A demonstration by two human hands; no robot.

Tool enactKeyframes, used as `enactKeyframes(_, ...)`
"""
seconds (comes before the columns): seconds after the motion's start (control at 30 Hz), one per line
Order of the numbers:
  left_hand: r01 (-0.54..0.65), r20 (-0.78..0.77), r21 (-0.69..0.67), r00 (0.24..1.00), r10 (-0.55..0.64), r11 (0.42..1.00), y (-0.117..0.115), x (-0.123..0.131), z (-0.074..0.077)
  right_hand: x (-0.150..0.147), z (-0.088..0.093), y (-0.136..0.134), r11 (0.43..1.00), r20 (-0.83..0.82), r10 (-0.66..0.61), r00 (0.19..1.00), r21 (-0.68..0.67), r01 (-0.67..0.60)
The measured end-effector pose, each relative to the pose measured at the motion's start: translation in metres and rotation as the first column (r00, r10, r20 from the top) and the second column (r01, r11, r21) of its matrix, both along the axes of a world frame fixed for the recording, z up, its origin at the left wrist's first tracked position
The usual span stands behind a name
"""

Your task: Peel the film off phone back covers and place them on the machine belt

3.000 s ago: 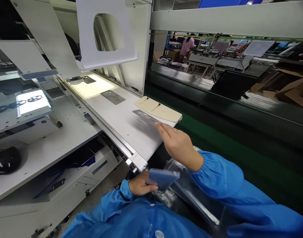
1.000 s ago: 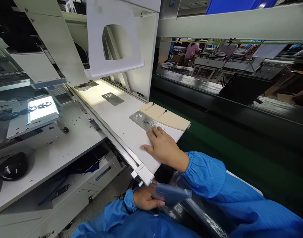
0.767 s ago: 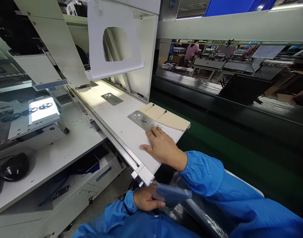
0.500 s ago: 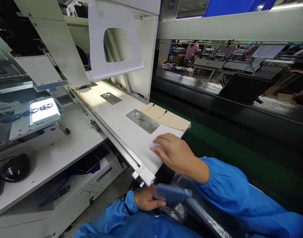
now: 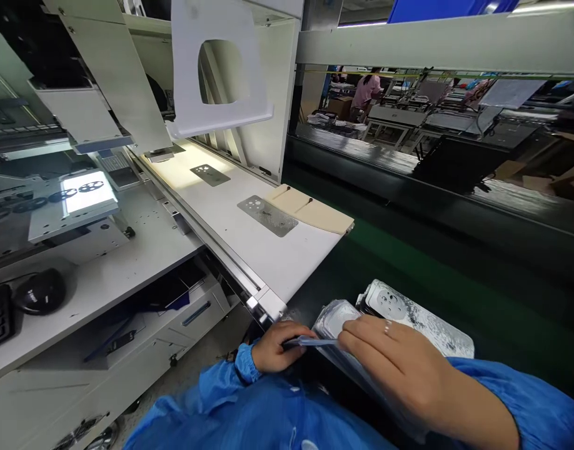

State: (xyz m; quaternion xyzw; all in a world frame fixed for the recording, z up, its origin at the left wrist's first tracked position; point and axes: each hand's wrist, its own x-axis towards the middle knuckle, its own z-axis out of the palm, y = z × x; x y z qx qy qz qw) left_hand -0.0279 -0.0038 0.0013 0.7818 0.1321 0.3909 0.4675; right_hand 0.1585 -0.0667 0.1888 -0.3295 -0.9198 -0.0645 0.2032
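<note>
My left hand [image 5: 275,349] is closed on a thin stack of bluish film sheets [image 5: 310,342] low in the view, just below the end of the white conveyor belt [image 5: 249,240]. My right hand [image 5: 390,356] lies on the stack of bagged grey plates [image 5: 409,319] in front of me, fingers bent and pinching the top piece at its left edge. A grey plate with round holes [image 5: 267,215] lies alone on the belt beside a beige guide pad [image 5: 310,209]. A second grey plate [image 5: 211,174] sits farther up the belt under the lamp.
A white hood with a window [image 5: 219,69] overhangs the belt. Left of it are a lit inspection stage [image 5: 87,190], a black mouse [image 5: 40,290] and a white bench. A green belt [image 5: 409,269] runs to the right. People work at benches far behind.
My right hand let go of the holed plate on the belt and drew back down to the stack of bagged plates. The plate travelled a little up the belt. My left hand stayed put.
</note>
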Motion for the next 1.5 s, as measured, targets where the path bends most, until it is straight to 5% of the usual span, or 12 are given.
enactKeyframes(0.23,-0.041,-0.037,0.020,0.998,0.042,0.999,-0.003,-0.002,0.003,-0.003,-0.008,-0.008,0.990,-0.078,-0.031,0.996,0.132,0.042)
enactKeyframes(0.47,-0.049,-0.081,0.000,0.995,0.049,0.999,-0.005,-0.003,-0.002,-0.002,0.003,-0.010,0.976,-0.064,-0.061,0.996,0.204,0.073)
enactKeyframes(0.83,-0.089,-0.163,-0.009,0.983,0.087,0.996,-0.003,-0.004,-0.005,-0.001,0.015,0.002,0.985,-0.255,-0.113,0.960,0.100,0.142)
enactKeyframes(1.03,-0.075,-0.208,-0.038,0.976,0.066,0.996,-0.002,-0.002,-0.005,0.005,0.020,0.011,0.955,-0.415,-0.296,0.860,-0.152,0.255)
enactKeyframes(1.2,-0.074,-0.247,-0.036,0.967,0.062,0.997,-0.001,-0.002,-0.006,0.010,0.026,0.017,0.936,-0.656,-0.349,0.669,-0.274,0.219)
enactKeyframes(1.33,-0.087,-0.251,-0.080,0.966,0.064,0.993,-0.001,-0.003,-0.009,0.020,0.038,0.010,0.932,-0.723,-0.363,0.587,-0.280,0.231)
enactKeyframes(1.43,-0.108,-0.256,-0.114,0.964,0.076,0.988,-0.001,-0.003,-0.009,0.036,0.043,-0.008,0.904,-0.721,-0.410,0.558,-0.238,0.356)
enactKeyframes(1.5,-0.124,-0.262,-0.131,0.961,0.087,0.984,0.000,-0.003,-0.007,0.055,0.042,-0.028,0.838,-0.760,-0.467,0.452,-0.218,0.499)
